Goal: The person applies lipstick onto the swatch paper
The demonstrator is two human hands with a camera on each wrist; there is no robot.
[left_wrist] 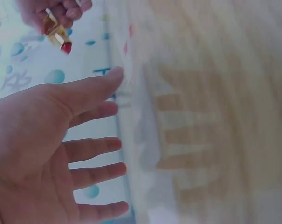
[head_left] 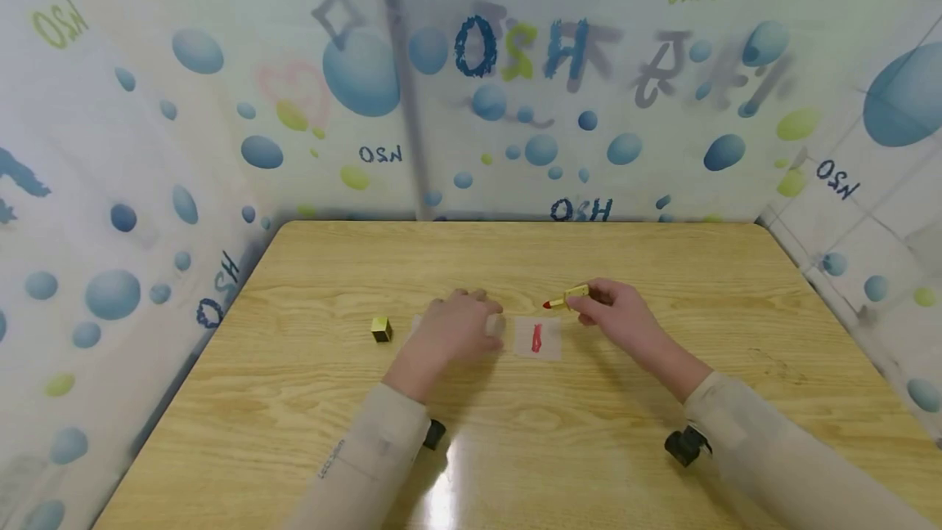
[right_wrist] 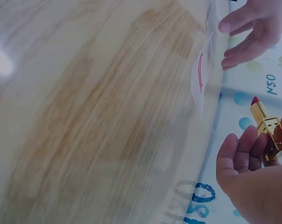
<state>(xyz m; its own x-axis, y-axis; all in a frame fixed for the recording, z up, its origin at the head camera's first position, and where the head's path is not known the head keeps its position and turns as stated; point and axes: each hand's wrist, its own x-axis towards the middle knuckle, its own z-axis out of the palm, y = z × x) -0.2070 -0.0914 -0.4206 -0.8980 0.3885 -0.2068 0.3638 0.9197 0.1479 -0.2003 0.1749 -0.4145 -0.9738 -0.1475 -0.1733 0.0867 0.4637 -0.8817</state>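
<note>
My right hand [head_left: 625, 317] pinches a gold lipstick [head_left: 576, 296] whose red tip points left, above the table. Below that tip lies a small pale paper sheet [head_left: 522, 343] bearing a thick red stroke [head_left: 536, 338]. Left of the sheet hovers my left hand [head_left: 452, 332], its fingers spread and fairly straight in the left wrist view, with nothing in its grasp. Another pale sheet [head_left: 416, 322] peeks out from behind this hand, mostly hidden. Farther left, a small gold-and-black block [head_left: 381, 330], which looks like the lipstick's cap, stands on the wood.
The wooden table [head_left: 589, 448] reaches back to a wall [head_left: 471, 129] printed with blue and green drops and lettering. Dark wrist cameras sit under both sleeves, the right one [head_left: 684, 446] near the tabletop. Glare shows at the table's front.
</note>
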